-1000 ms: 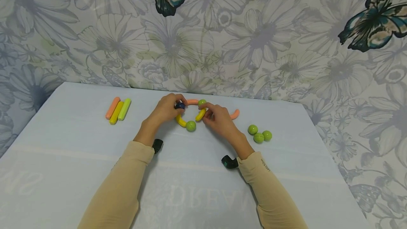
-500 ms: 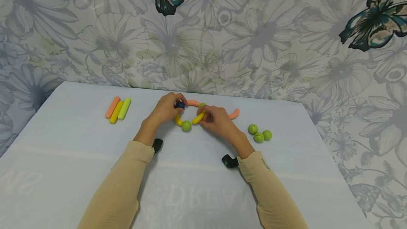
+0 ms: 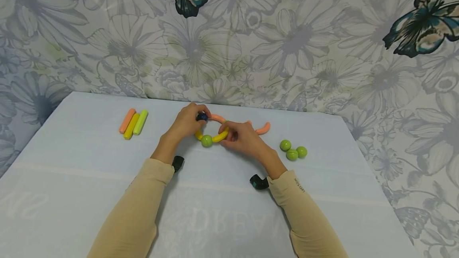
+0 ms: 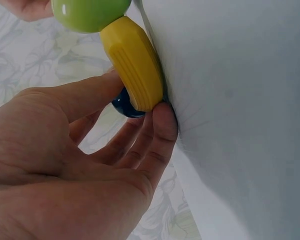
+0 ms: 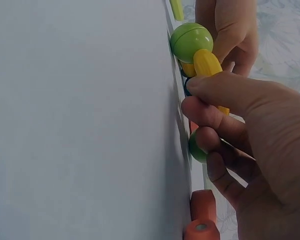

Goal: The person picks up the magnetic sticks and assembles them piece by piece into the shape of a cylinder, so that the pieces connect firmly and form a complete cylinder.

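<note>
Your left hand [image 3: 186, 122] curls its fingers round the dark blue ball [image 3: 202, 117] and the short yellow curved stick [image 4: 133, 65] joined to it; the wrist view shows that stick as ribbed, matte plastic with a rounded end, pressed between your thumb and fingertips against the table [image 3: 71, 194]; your right hand [image 3: 242, 138] pinches the other yellow curved stick [image 3: 220, 136], fingers closed together over it. Between the two sticks sits a smooth, glossy green ball [image 3: 206, 141], a sphere with a faint seam round its middle, touching both stick ends. These pieces lie in a ring near the far middle of the table, together with an orange curved stick [image 3: 217, 117] at the back and a second green ball [image 5: 197, 148] half hidden under your right fingers.

A loose orange curved stick [image 3: 263, 129] lies just right of your right hand; three more green balls [image 3: 292, 151] cluster touching one another further right; three straight sticks [image 3: 132, 123], orange, yellow and lime, lie side by side at the left, well apart from the ring. The table is covered in pale blue cloth, smooth with faint lettering; a flowered fabric with butterflies [image 3: 229, 39] hangs behind. No container is in view.
</note>
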The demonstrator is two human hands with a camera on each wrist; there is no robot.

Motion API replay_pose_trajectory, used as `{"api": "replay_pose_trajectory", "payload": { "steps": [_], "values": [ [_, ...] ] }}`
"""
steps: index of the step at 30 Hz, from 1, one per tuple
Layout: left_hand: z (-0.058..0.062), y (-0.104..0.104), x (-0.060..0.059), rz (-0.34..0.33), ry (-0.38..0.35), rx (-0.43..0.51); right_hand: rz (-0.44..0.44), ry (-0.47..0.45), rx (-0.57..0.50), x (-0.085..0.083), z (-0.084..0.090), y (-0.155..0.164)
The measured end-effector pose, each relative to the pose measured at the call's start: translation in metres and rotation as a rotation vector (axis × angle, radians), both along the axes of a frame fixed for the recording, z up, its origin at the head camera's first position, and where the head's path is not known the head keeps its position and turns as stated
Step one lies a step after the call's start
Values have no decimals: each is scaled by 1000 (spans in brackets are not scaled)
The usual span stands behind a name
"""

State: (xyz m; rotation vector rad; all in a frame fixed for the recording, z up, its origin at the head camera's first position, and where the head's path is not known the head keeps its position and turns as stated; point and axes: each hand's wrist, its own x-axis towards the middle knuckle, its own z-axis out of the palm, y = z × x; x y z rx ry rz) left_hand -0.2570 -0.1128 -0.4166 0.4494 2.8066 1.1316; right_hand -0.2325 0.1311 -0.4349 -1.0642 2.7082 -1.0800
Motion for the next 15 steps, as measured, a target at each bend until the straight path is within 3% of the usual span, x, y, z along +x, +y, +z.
{"api": "replay_pose_trajectory", "payload": {
  "steps": [5,11,15],
  "values": [
    [0,1,0,-17,9,-3,5,40,-57,0,-1,0],
    [1,3,-1,-52,17,24,-164,180,-128,-2,3,1],
    [1,3,-1,-56,15,29,-156,150,-81,-4,3,2]
  ]
}}
